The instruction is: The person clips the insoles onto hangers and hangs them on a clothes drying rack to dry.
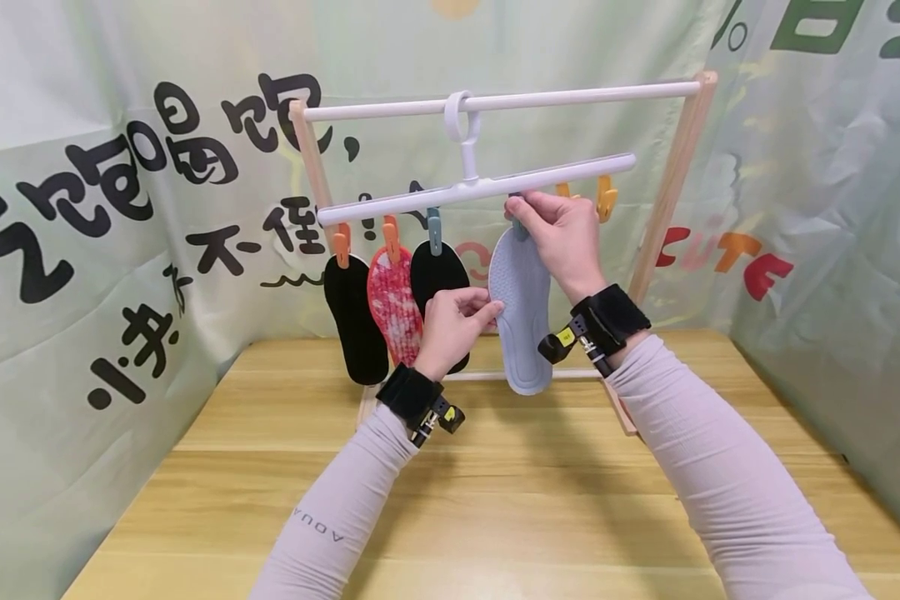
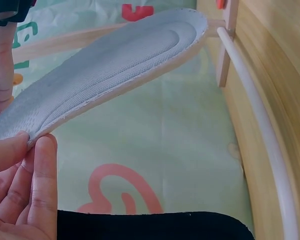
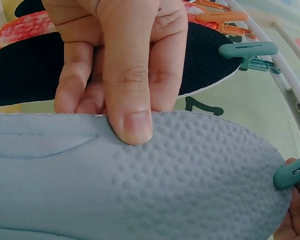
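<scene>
A grey-blue insole [image 1: 523,333] hangs toe-up below the white hanger [image 1: 570,170]. At its side edge, my left hand [image 1: 450,329] pinches it between thumb and fingers, the thumb on the textured face. My right hand [image 1: 570,242] grips a teal clothespin [image 3: 290,175] at the toe end; the clothespin's jaws overlap the toe. In the left wrist view the insole [image 2: 115,65] slants across, its heel end away from the fingers. Behind my left hand hang a black insole [image 1: 433,265], a red-and-white insole [image 1: 393,292] and another black insole [image 1: 354,325].
Orange clothespins [image 1: 341,247] and a teal clothespin [image 1: 435,233] hold the other insoles. Yellow clothespins [image 1: 606,200] hang at the hanger's right end. The tilted hanger hooks over the top rod [image 1: 592,97] of a wooden-sided rack [image 1: 675,187], which stands on the wooden table [image 1: 495,517].
</scene>
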{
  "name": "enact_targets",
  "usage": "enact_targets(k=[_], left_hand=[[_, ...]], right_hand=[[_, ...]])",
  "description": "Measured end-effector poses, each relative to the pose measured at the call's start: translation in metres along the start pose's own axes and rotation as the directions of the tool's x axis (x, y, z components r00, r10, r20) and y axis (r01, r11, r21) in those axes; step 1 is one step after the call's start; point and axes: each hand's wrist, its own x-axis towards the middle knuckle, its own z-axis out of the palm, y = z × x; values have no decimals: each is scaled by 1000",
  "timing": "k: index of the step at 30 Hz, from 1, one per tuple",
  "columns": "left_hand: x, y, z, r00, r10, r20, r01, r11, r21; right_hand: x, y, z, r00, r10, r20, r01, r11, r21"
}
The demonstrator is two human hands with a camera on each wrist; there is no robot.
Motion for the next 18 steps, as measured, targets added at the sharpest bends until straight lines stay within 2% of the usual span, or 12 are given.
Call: enact_targets(k=[6,13,18], left_hand=[[0,2,1,1000,9,1,-9,1000,-1],[0,3,2,1000,16,-1,-16,1000,-3],[-1,2,1,1000,4,4,-4,1000,-21]], right_hand=[[0,2,-1,1000,7,8,-7,1000,2],[10,31,-1,1000,-19,14,19,1000,-6],[11,36,-2,999,-21,40,21,1000,-2]])
